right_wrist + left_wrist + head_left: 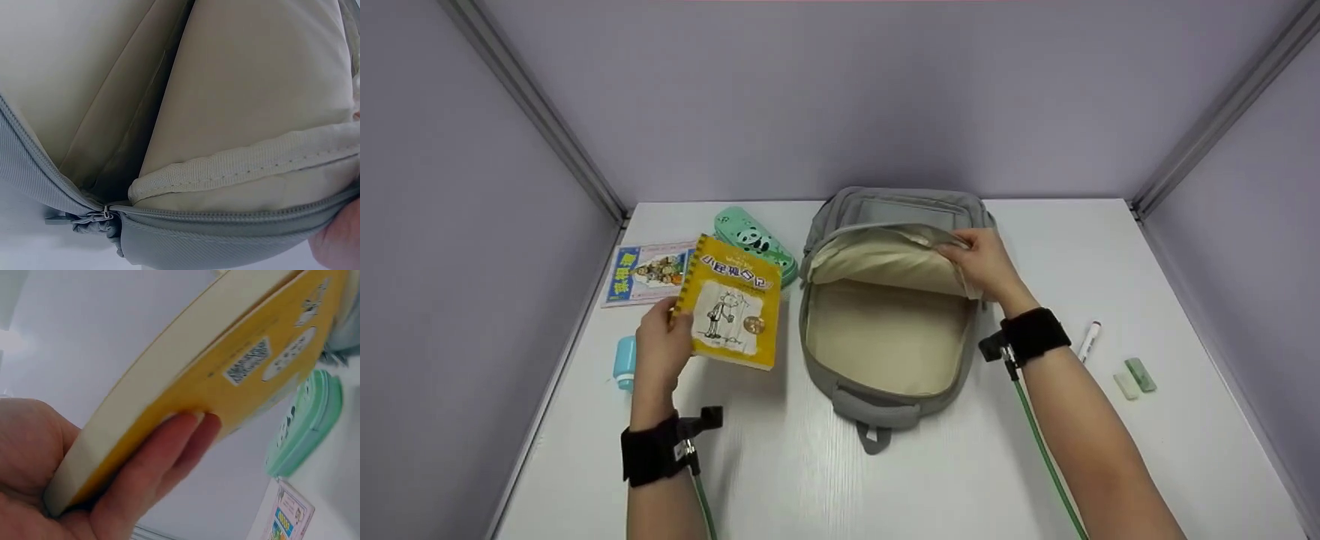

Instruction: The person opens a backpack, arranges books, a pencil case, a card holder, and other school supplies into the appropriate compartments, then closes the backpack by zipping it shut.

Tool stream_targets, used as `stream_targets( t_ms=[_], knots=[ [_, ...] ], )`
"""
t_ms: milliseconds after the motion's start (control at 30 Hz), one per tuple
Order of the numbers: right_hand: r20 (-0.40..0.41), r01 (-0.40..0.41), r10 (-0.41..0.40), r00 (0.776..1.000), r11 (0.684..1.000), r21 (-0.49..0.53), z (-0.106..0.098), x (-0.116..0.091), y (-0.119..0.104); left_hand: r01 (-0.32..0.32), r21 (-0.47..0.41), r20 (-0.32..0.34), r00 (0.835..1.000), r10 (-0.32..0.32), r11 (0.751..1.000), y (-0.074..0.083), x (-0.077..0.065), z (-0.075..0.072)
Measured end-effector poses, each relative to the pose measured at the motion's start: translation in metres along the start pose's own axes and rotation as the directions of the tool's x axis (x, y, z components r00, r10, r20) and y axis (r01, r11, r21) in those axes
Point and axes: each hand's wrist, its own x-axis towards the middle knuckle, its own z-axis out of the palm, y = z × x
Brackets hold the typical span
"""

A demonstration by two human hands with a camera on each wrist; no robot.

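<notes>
LH (664,341) grips bk (731,307) edge | RH (982,262) holds flap (877,262) edge | bag (887,337) gaping

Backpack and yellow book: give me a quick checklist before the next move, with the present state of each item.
1. Book gripped: ok; the left hand holds the yellow book by one side, fingers on one cover.
2. Backpack open: ok; the right hand holds up the flap.
3. Book over the opening: not ok; it is left of the backpack.
4. Whole inside in sight from the head view: not ok; the flap hides the far end.
5. Book fits: cannot tell for certain; it looks narrower than the opening, so probably.
</notes>
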Motion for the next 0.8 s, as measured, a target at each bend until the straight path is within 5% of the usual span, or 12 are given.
stream_targets(
  t_ms=[267,633,800],
  knots=[
    [-0.05,0.015,-0.016,0.999,1.0,-0.022,0.0,0.004,-0.006,-0.034,-0.3,0.002,0.999,0.036,0.953,0.019,-0.003,0.01],
    [-0.074,0.052,-0.055,0.996,0.998,-0.041,-0.003,0.01,-0.006,-0.139,-0.612,0.032,0.979,0.2,0.779,0.03,-0.01,0.03],
    [-0.113,0.04,-0.045,0.993,0.998,-0.046,-0.002,0.013,-0.006,-0.125,-0.615,0.142,0.954,0.265,0.778,0.03,-0.013,0.044]
  ],
)
